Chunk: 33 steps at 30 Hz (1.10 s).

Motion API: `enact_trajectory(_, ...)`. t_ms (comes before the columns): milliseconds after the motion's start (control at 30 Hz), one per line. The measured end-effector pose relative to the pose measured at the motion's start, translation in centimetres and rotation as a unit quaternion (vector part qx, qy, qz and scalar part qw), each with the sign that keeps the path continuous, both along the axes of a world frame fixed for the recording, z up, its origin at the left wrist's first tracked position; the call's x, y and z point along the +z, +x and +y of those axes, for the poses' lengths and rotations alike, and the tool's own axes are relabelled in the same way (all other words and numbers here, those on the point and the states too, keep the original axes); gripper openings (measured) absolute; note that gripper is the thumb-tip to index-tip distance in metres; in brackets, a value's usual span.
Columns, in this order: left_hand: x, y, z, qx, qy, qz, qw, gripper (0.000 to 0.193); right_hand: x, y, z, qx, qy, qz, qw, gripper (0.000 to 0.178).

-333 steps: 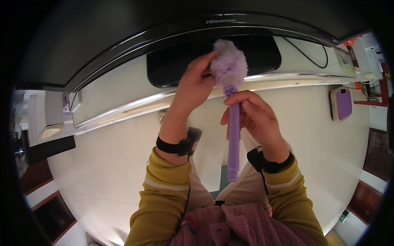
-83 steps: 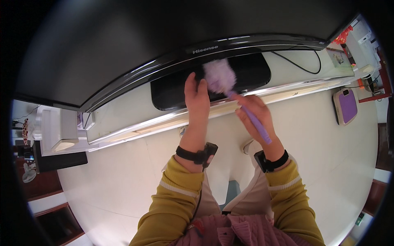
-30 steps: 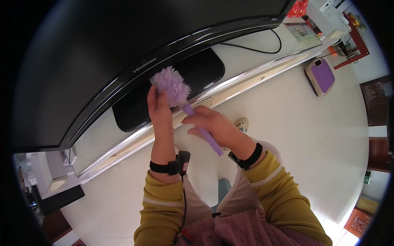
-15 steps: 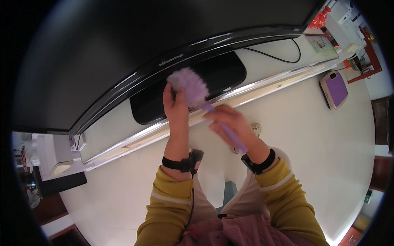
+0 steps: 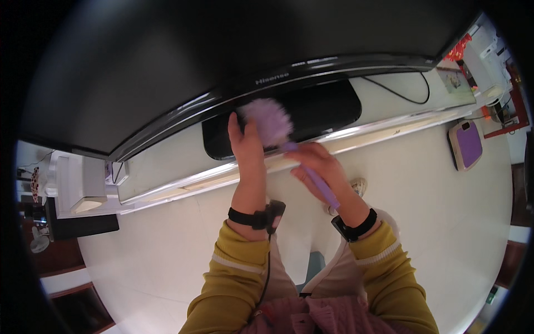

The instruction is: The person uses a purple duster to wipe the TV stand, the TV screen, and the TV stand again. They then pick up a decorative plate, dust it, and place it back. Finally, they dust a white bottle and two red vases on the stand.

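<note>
My right hand is closed round the purple handle of a duster, which slants up and left to a fluffy lilac head. At the left side of that head, the fingers of my left hand press against the fluff, the thumb side overlapping it. Part of the left hand's grip is hidden by the fluff. The duster head is over the glossy black base of a large television; whether it touches the base I cannot tell.
A pale cabinet top with a shiny front edge carries the television. A black cable loops at its right. A purple-topped scale stands on the pale floor at right. White furniture stands at left.
The view has shifted, so the television and cabinet sit differently in the picture. Both hands stay at the duster, now further right in the picture, and its handle looks less blurred.
</note>
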<state>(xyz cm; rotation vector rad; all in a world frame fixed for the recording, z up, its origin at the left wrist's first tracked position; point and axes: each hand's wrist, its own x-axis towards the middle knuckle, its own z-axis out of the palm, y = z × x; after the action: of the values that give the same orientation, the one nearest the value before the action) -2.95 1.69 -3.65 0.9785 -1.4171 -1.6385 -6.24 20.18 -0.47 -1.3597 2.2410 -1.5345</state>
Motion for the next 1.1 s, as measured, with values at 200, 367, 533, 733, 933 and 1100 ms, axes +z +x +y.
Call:
enact_trajectory(200, -3.4, 0.1, -1.0, -0.053, -0.057, -0.033, 0.996, 0.059, -1.1, 0.7, -0.1, -0.026, 0.026, 0.111, 0.993, 0.039)
enact_trajectory(367, -5.7, 0.8, -0.9, -0.115, -0.116, -0.023, 0.986, 0.051, -1.1, 3.2, 0.8, -0.007, -0.005, 0.083, 0.996, 0.037)
enact_trajectory(533, -3.4, 2.5, 1.2, -0.179, 0.075, -0.02, 0.981, 0.046, 0.7, 4.4, 1.5, -0.082, -0.004, 0.075, 0.994, 0.032)
enact_trajectory(733, 3.8, 4.4, 5.2, -0.369, 0.34, 0.042, 0.864, 0.03, 5.0, 7.1, 2.5, -0.04, -0.07, 0.145, 0.986, 0.03)
enact_trajectory(933, 9.2, 6.7, 6.7, -0.36, 0.288, 0.033, 0.887, 0.028, 7.7, 8.4, 6.6, 0.07, -0.081, -0.065, 0.992, 0.046)
enact_trajectory(1100, 13.8, 7.8, 8.1, -0.358, 0.196, 0.086, 0.909, 0.029, 10.5, 8.8, 8.4, 0.085, -0.11, -0.391, 0.91, 0.049)
